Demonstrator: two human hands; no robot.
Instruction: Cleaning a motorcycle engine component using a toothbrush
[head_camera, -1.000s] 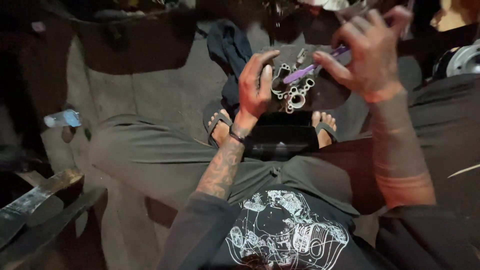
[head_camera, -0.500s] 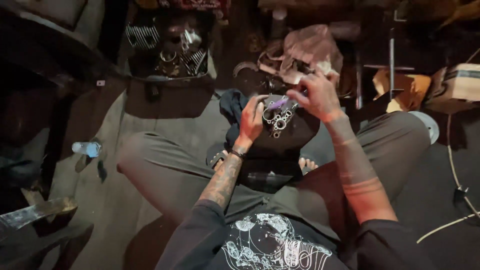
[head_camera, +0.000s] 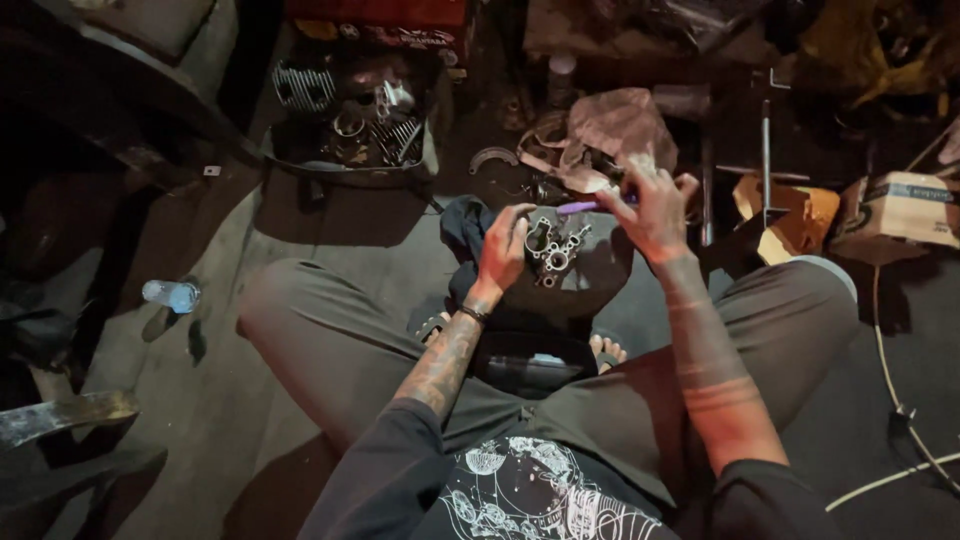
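The left hand (head_camera: 503, 250) gripped the metal engine part (head_camera: 553, 255) above the floor (head_camera: 330, 225). Right hand (head_camera: 652, 212) fingers pinched a purple tool (head_camera: 585, 206). Risk: a slack grip could let the part fall.

A repair workshop is indicated: finned engine parts (head_camera: 350, 110) are heaped on the stained floor (head_camera: 190, 400), cardboard boxes (head_camera: 905, 205) beside them.

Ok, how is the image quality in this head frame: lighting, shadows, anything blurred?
Head view: dim overall, light falling mainly on the middle, where the left hand steadies a metal engine part and the right hand holds a purple tool; the left side and corners sink into deep shadow; the right hand's fingers look slightly soft; the cardboard box at right is readable; no strong glare.
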